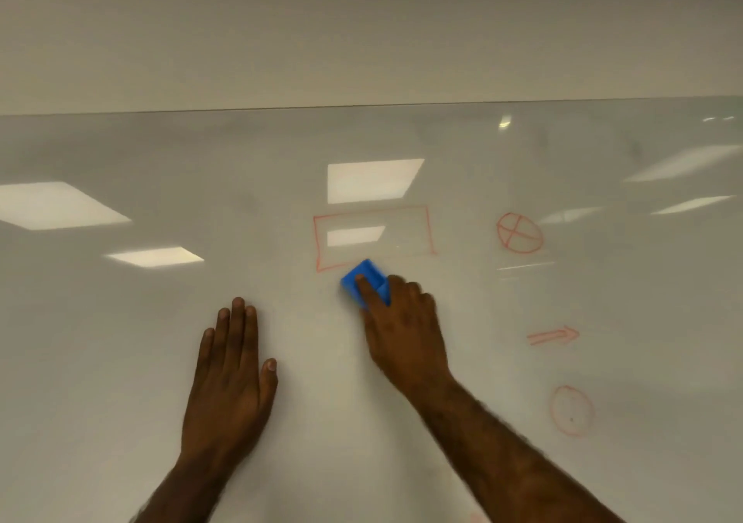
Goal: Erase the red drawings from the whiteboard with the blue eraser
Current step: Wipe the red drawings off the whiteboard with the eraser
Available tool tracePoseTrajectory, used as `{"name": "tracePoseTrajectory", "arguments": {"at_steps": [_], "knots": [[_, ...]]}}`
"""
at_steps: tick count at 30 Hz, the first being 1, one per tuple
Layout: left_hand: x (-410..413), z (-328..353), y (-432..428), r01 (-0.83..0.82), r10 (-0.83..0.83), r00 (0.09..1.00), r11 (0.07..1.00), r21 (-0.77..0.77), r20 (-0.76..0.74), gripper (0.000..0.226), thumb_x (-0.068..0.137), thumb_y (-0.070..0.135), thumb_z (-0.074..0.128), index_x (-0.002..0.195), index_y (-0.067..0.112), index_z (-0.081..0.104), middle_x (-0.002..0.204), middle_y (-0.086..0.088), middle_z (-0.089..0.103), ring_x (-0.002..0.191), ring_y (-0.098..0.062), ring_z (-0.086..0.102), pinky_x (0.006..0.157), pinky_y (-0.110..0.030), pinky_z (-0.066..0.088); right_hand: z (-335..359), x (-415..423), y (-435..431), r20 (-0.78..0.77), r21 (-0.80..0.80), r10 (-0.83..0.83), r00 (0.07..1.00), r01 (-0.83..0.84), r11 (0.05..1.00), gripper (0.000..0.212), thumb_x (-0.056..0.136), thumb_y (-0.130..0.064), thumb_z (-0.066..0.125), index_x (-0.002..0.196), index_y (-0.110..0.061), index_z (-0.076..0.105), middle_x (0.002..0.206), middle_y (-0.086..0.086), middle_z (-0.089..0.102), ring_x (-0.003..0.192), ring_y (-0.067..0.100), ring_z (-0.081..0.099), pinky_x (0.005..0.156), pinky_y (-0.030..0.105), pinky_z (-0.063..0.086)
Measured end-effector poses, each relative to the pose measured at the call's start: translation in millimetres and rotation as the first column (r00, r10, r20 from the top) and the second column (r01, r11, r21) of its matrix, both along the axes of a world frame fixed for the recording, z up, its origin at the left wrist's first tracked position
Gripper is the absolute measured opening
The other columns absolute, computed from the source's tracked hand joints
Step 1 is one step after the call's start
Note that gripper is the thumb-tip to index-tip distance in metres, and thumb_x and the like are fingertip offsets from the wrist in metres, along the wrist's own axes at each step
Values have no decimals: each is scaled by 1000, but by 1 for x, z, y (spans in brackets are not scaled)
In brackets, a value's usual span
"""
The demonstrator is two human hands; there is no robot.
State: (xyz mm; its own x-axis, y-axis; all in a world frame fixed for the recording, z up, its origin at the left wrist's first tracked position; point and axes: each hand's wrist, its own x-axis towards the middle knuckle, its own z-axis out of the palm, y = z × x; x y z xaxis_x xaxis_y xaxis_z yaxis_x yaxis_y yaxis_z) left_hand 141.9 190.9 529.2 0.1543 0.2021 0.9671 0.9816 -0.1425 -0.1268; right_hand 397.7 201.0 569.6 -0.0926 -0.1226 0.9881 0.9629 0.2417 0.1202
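Observation:
My right hand (406,329) grips the blue eraser (364,277) and holds it against the whiteboard (120,321), at the lower edge of a red rectangle (374,237). The rectangle's bottom line is gone where the eraser sits. To the right are a red crossed circle (519,233), a red arrow (554,335) and a red plain circle (571,410). A faint red mark (478,517) shows at the bottom edge. My left hand (231,377) rests flat on the board, fingers straight, left of the eraser.
The whiteboard fills most of the view, with ceiling lights reflected in it. Its top edge (362,107) meets a plain wall above.

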Motion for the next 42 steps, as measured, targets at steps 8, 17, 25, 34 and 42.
{"name": "tracePoseTrajectory", "arguments": {"at_steps": [8, 17, 25, 34, 42], "knots": [[2, 13, -1, -6, 6, 1000, 1000, -4, -6, 73, 101, 40, 24, 165, 8, 7, 174, -6, -1, 161, -21, 0, 130, -36, -1, 33, 55, -2, -540, -223, -111, 834, -15, 975, 48, 100, -30, 59, 146, -17, 53, 116, 21, 58, 98, 38, 55, 81, 46, 46], [6, 49, 7, 5, -3, 1000, 998, 56, -24, 72, 102, 42, 20, 165, 10, 4, 174, -6, -1, 161, -22, 2, 130, -34, -4, 22, 21, -5, -125, -35, -77, 989, 73, 997, 50, 88, -24, 75, 137, -16, 64, 105, 18, 66, 82, 37, 61, 69, 42, 51], [28, 70, -14, 116, -115, 993, 993, 36, -9, 70, 102, 40, 25, 161, 3, 25, 170, -15, 22, 157, -31, 23, 127, -44, 22, 32, -7, -20, -350, -153, -75, 934, 21, 988, 45, 88, -26, 76, 121, 2, 64, 96, 18, 65, 80, 35, 62, 68, 42, 53], [75, 24, -23, 719, -647, 626, 695, -2, 435, 59, 99, 47, 35, 151, 22, 44, 143, 16, 52, 123, 11, 51, 105, -3, 37, -8, -72, -38, -388, -275, 606, 694, -715, 642, 37, 96, -17, 55, 126, -3, 39, 122, 21, 49, 109, 36, 54, 89, 50, 53], [91, 13, -26, 732, -649, 606, 682, -1, 459, 66, 97, 51, 33, 159, 33, 20, 155, 31, 23, 133, 29, 25, 112, -1, 20, 0, -60, -32, -581, -295, 663, 472, -881, 368, 39, 106, -50, 43, 141, -33, 41, 132, -10, 51, 108, 6, 62, 97, 28, 56]]}}
